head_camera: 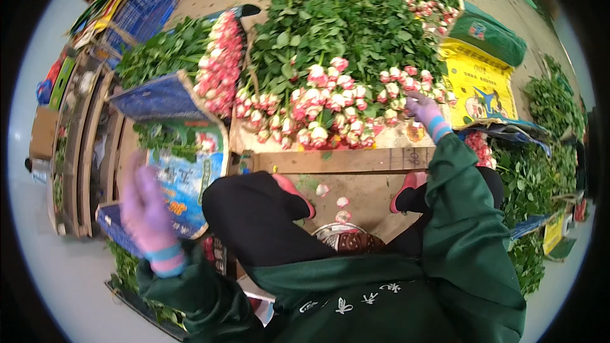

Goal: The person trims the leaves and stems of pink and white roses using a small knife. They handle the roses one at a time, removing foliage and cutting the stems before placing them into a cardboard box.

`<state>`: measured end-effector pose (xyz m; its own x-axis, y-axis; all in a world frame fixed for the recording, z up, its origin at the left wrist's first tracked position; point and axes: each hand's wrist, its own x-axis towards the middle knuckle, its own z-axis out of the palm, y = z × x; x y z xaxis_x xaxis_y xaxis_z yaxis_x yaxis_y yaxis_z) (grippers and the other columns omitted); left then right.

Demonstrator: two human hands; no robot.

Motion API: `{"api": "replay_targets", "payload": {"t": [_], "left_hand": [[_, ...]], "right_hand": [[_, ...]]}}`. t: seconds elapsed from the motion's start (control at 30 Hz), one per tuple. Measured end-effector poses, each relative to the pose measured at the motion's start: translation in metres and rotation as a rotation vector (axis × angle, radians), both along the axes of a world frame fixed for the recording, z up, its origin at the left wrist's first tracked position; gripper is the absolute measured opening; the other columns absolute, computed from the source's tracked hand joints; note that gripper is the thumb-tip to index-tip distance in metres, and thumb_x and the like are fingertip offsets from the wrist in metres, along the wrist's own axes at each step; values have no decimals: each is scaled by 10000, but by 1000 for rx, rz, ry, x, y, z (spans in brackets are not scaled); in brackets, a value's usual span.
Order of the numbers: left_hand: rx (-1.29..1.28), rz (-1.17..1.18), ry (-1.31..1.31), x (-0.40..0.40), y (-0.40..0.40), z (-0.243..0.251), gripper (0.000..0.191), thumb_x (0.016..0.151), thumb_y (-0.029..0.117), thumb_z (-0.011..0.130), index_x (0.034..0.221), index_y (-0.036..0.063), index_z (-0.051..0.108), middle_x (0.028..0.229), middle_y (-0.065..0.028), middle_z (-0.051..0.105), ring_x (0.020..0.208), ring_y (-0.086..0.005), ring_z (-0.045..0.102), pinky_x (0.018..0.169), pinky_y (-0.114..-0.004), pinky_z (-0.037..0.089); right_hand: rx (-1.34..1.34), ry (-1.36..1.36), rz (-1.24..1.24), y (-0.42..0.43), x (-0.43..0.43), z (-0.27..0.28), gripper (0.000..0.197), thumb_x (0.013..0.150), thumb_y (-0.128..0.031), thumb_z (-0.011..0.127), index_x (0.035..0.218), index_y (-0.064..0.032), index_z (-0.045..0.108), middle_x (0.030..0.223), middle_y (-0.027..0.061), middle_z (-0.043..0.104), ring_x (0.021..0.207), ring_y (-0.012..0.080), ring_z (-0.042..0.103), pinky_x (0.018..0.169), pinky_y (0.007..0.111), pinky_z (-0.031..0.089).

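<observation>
Pink and white roses (329,100) with leafy stems lie heaped on a wooden bench (343,159) before me, their heads towards me. My right hand (423,107), in a pinkish-purple glove, reaches to the rose heads at the right of the heap; whether its fingers grip one is unclear. My left hand (150,205), gloved alike and blurred, is raised at the left with nothing in it, fingers extended. It is over the edge of a blue printed sheet (178,190), on which a leafy rose stem (205,143) lies. Farther up, a dense row of rose heads (220,64) stands against a wrap.
A yellow printed sack (476,83) and a green rolled sack (493,33) lie at the right. Wooden pallet slats (90,152) and a blue plastic crate (145,9) stand at the left. Loose petals (342,201) lie on the floor between my feet. More stems are at the right.
</observation>
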<state>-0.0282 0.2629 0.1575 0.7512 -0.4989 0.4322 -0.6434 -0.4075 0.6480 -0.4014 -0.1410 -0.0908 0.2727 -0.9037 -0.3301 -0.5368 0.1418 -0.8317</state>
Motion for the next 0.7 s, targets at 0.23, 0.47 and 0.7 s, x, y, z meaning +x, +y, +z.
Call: {"api": "replay_targets", "payload": {"t": [0.23, 0.47, 0.7], "left_hand": [[426, -712, -114, -98, -228, -56, 275, 925, 250, 572, 1107, 65, 663, 765, -203, 656, 697, -353, 649, 650, -415, 508], [632, -762, -134, -92, -262, -118, 240, 905, 252, 587, 1050, 69, 644, 658, -168, 627, 635, -358, 625, 612, -457, 482], [719, -858, -80, -92, -291, -126, 278, 892, 212, 599, 1092, 20, 620, 689, -168, 638, 614, -337, 620, 601, -433, 478]], "right_hand": [[-10, 197, 86, -33, 20, -93, 502, 871, -363, 640, 1280, -77, 584, 973, 150, 712, 851, 224, 687, 797, 332, 531], [113, 352, 2, -78, 97, -135, 655, 854, -468, 611, 1392, -116, 483, 1258, 178, 615, 1166, 333, 583, 1027, 386, 422], [49, 581, 14, -137, 170, -139, 735, 890, -453, 555, 1501, -135, 299, 1417, 211, 473, 1290, 336, 482, 1073, 399, 398]]}}
